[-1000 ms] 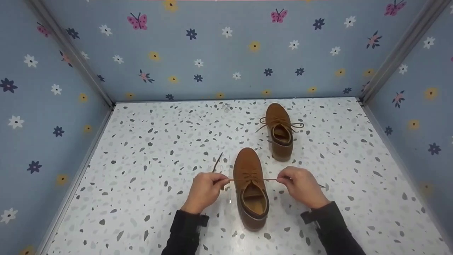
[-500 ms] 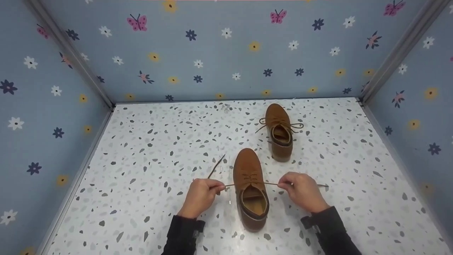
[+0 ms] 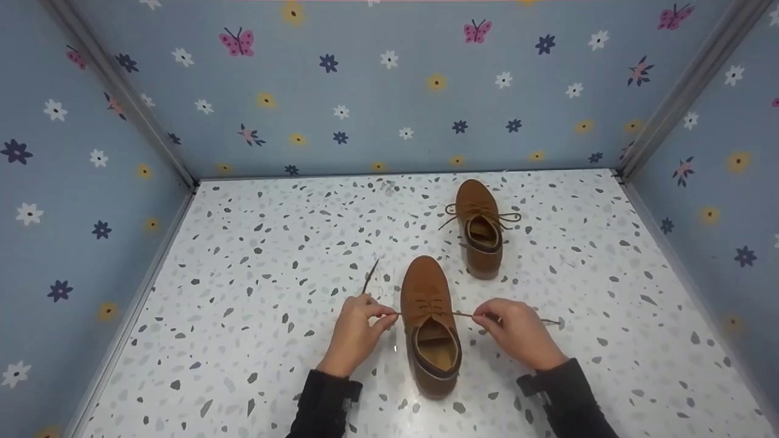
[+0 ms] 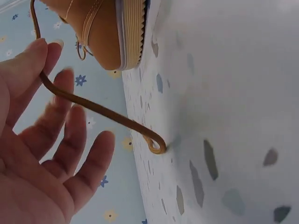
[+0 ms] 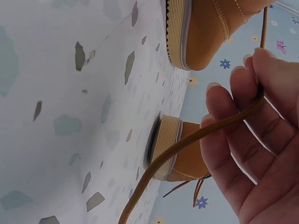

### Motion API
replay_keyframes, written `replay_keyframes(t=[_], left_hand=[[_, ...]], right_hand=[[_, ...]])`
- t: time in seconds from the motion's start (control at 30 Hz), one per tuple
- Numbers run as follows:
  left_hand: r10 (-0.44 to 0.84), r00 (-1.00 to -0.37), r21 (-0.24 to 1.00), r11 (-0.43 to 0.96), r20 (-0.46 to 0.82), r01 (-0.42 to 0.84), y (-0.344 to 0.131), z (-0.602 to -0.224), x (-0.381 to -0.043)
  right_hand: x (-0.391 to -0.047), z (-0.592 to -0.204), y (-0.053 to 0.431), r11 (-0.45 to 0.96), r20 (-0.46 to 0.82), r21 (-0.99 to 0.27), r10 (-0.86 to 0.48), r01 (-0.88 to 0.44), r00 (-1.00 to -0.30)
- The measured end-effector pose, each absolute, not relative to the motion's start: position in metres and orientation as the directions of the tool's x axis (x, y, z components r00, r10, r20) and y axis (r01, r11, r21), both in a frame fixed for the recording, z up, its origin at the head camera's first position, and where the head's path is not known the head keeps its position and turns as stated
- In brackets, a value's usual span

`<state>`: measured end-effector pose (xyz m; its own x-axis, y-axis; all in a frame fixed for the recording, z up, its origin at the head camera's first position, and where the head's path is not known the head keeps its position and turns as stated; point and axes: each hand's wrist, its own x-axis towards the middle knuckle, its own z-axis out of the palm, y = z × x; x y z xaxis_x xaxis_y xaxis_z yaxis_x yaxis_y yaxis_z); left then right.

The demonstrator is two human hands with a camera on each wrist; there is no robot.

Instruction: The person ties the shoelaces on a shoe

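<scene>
A brown lace-up shoe [image 3: 424, 277] stands on the speckled surface, toe pointing away from me. To its left, my left hand [image 3: 353, 331] pinches one end of its shoelace [image 4: 98, 108] between thumb and forefinger; the other fingers are loosely bent, and the lace's tail drops to the surface. On the other side my right hand [image 3: 517, 328] pinches the opposite lace end [image 5: 187, 140], its tail hanging across the fingers. Between both hands the lace runs nearly straight across the shoe's lacing. Each hand is close beside the shoe.
A matching brown shoe [image 3: 476, 198], its lace tied in a bow, stands farther back to the right. Blue flowered panels [image 3: 389, 91] wall in the speckled white surface [image 3: 274, 243] at the back and both sides.
My left hand moved slightly left and back towards me, then returned right, up close to the shoe. The right hand shifted a little towards me. Both keep pinching the lace.
</scene>
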<state>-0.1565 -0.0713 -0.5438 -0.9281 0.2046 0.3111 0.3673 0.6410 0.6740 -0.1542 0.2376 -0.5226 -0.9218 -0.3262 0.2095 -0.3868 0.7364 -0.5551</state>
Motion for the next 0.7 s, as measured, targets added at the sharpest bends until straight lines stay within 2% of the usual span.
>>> replay_keyframes(t=[0.1, 0.2, 0.43, 0.57, 0.63, 0.7], left_hand=[[0.164, -0.938, 0.657, 0.676, 0.307, 0.333, -0.067, -0.544, -0.154], [0.141, -0.954, 0.700, 0.652, 0.263, 0.290, -0.064, -0.541, -0.151], [0.041, -0.996, 0.919, 0.383, 0.085, 0.095, -0.057, -0.541, -0.153], [-0.061, -0.998, 0.995, 0.102, 0.006, 0.000, -0.049, -0.541, -0.160], [-0.079, -0.995, 0.992, -0.112, -0.066, -0.057, -0.044, -0.538, -0.163], [-0.048, -0.986, 0.926, -0.355, -0.159, -0.133, -0.040, -0.534, -0.167]], right_hand=[[-0.154, -0.521, 0.236, 0.734, 0.197, -0.559, -0.334, -0.386, -0.922], [-0.153, -0.521, 0.236, 0.733, 0.206, -0.555, -0.336, -0.393, -0.919], [-0.151, -0.523, 0.235, 0.728, 0.252, -0.523, -0.364, -0.443, -0.896], [-0.150, -0.524, 0.234, 0.728, 0.264, -0.509, -0.376, -0.460, -0.888], [-0.149, -0.524, 0.234, 0.732, 0.265, -0.503, -0.376, -0.460, -0.888], [-0.149, -0.524, 0.234, 0.738, 0.269, -0.493, -0.374, -0.461, -0.888]])
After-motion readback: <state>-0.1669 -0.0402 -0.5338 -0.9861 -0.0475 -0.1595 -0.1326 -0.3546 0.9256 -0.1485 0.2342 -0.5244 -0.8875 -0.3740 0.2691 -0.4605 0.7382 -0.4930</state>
